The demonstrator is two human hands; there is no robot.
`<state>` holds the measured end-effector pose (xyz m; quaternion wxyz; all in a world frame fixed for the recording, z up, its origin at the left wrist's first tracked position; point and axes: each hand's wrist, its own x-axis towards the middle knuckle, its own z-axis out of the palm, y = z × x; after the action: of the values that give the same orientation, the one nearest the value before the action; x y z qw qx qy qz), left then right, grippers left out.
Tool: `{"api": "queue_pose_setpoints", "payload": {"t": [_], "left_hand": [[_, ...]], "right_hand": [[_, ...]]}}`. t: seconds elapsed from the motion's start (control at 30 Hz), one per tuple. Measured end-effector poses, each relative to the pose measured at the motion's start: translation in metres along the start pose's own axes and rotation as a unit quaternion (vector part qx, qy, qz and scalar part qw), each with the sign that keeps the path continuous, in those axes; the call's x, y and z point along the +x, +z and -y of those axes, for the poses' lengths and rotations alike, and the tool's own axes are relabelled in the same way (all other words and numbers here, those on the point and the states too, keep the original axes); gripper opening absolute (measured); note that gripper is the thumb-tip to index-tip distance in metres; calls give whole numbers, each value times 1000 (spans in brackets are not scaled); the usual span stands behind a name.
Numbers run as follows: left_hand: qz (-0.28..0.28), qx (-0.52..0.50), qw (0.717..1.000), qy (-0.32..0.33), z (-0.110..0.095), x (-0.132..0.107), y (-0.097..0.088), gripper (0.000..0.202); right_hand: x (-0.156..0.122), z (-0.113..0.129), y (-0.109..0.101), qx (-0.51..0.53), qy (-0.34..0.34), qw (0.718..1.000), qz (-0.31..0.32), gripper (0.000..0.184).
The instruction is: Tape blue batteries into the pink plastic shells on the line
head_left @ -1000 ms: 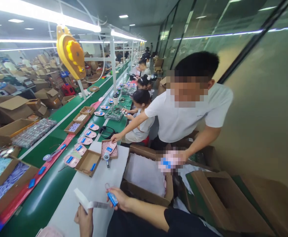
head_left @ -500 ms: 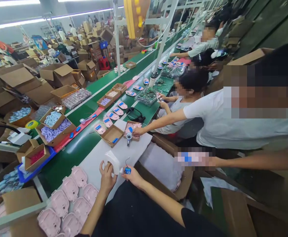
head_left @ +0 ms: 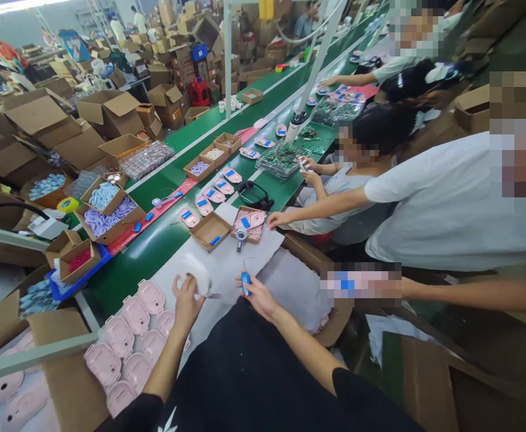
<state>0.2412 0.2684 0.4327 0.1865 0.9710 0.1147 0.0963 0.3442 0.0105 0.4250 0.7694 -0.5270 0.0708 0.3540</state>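
Observation:
My left hand (head_left: 188,299) is closed round a roll of white tape (head_left: 196,271), its fingers at the hole. A short loose tape end sticks out to the right of the roll. My right hand (head_left: 257,294) grips a small blue battery (head_left: 245,283) upright, with thin wires rising from its top. The two hands are apart above a white foam sheet (head_left: 227,264). Pink plastic shells (head_left: 136,315) lie in rows beside my left forearm.
Ahead are a cardboard tray (head_left: 209,230) with blue batteries and a small box (head_left: 248,225) of pink parts. Pink shells with blue batteries (head_left: 203,205) line the green conveyor belt (head_left: 164,240). At right, a co-worker's hand (head_left: 277,221) reaches in; an open carton (head_left: 335,324) stands below.
My right hand has drawn away from the tape roll to the right, and the battery now stands upright. The co-worker's hand has left the box of pink parts. The view has shifted.

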Motion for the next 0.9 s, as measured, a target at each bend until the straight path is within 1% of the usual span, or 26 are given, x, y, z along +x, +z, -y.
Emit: {"api": "queue_pose_setpoints", "payload": {"t": [0.07, 0.1, 0.17, 0.23, 0.3, 0.4, 0.57, 0.67, 0.73, 0.83, 0.9], "left_hand": [[48, 19, 995, 84, -21, -3, -5, 45], [69, 27, 991, 115, -31, -4, -7, 49], [99, 38, 982, 158, -47, -4, -9, 55], [116, 42, 975, 184, -58, -4, -10, 58], [122, 44, 972, 196, -64, -3, -11, 59], [122, 46, 971, 200, -66, -3, -13, 59], [141, 61, 966, 207, -72, -2, -16, 60], [159, 61, 962, 214, -79, 0, -17, 62], [159, 50, 962, 217, -82, 1, -16, 61], [145, 29, 967, 210, -82, 0, -12, 63], [142, 23, 967, 209, -77, -1, -9, 68]], "right_hand": [[-3, 15, -9, -44, -34, 998, 26, 65], [-4, 22, -13, -74, -55, 995, 31, 69], [-5, 34, -20, -141, -95, 985, 23, 74], [-5, 44, -23, -198, -120, 973, 10, 71], [-6, 50, -25, -226, -122, 966, 5, 68], [-5, 52, -27, -214, -106, 971, 2, 71], [-2, 41, -29, -161, -78, 984, 2, 77], [-2, 35, -26, -136, -71, 988, 12, 79], [-1, 32, -22, -126, -69, 989, 20, 79], [0, 32, -18, -122, -69, 990, 10, 75], [2, 34, -17, -124, -65, 990, 11, 69]]}}
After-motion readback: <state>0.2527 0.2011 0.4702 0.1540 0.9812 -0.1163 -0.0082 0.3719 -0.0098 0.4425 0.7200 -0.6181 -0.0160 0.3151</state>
